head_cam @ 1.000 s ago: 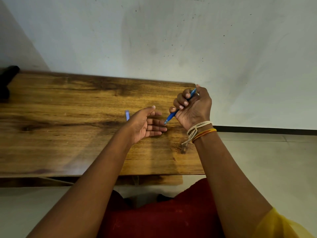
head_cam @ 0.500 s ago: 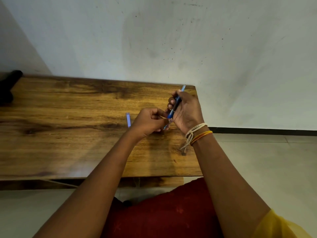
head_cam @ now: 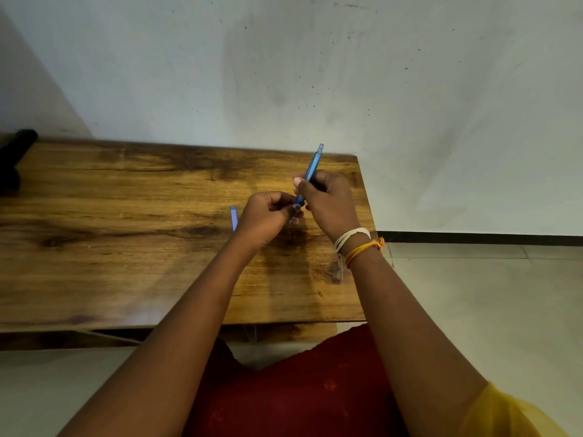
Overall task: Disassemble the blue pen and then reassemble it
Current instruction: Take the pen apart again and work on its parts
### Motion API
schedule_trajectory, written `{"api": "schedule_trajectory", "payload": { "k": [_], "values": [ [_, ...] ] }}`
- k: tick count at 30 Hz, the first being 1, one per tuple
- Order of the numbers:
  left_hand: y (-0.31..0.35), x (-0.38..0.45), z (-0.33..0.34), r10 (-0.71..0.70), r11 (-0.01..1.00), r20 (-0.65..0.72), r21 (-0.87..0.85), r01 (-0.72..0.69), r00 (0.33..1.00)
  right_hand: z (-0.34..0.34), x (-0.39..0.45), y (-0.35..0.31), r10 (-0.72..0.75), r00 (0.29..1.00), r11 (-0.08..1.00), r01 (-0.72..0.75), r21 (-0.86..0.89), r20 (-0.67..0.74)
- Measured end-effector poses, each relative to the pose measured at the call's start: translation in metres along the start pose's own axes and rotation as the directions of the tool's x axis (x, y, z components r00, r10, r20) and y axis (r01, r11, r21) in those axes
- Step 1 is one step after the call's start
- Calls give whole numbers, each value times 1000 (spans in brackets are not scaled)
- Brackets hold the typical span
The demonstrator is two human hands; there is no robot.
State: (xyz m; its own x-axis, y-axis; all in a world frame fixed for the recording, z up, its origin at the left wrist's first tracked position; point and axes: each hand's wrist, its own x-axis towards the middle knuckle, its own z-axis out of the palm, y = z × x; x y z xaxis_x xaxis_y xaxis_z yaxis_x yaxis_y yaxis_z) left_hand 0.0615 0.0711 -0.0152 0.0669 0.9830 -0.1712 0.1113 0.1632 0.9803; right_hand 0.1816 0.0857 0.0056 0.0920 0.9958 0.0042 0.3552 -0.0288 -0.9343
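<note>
The blue pen (head_cam: 314, 164) is held above the right part of the wooden table (head_cam: 126, 247), tilted with its rear end up and away from me. My right hand (head_cam: 328, 203) is wrapped around the barrel's middle. My left hand (head_cam: 268, 216) pinches the pen's lower tip end with thumb and fingers. The two hands touch, and they hide most of the barrel. A small pale blue pen part (head_cam: 233, 217) lies flat on the table just left of my left hand.
A dark object (head_cam: 14, 159) sits at the table's far left corner. The grey wall (head_cam: 284, 74) runs right behind the table. The table's right edge is close to my right wrist, with tiled floor (head_cam: 473, 294) beyond.
My left hand, open a second ago, has closed on the pen's tip end. My right hand has turned the pen more upright, so its rear end now sticks out above the fingers.
</note>
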Motion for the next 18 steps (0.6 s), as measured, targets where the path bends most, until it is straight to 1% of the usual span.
{"api": "schedule_trajectory", "payload": {
  "k": [2,4,7,10,12,15,18],
  "values": [
    [0,0,-1,-7,1000,-12,7,8,1000,1,0,0,-33,999,999,33,4,-19],
    [1,0,0,-22,1000,-51,14,23,998,-1,0,3,-93,994,995,91,-28,-62],
    [2,0,0,-68,998,-107,-25,66,992,-4,-1,6,-169,979,985,163,-55,-114],
    [2,0,-2,-111,994,-137,-24,109,984,-4,0,4,-200,972,979,196,-46,-126],
    [2,0,-1,-130,991,-139,-40,126,982,-5,-1,6,-228,968,972,221,-74,-104],
    [3,0,1,-143,990,-132,-35,139,981,-6,-3,9,-149,988,979,143,-145,-31],
    [3,0,0,-140,990,-135,-29,137,981,-6,0,12,-151,984,987,145,-66,-94]
  ]
}}
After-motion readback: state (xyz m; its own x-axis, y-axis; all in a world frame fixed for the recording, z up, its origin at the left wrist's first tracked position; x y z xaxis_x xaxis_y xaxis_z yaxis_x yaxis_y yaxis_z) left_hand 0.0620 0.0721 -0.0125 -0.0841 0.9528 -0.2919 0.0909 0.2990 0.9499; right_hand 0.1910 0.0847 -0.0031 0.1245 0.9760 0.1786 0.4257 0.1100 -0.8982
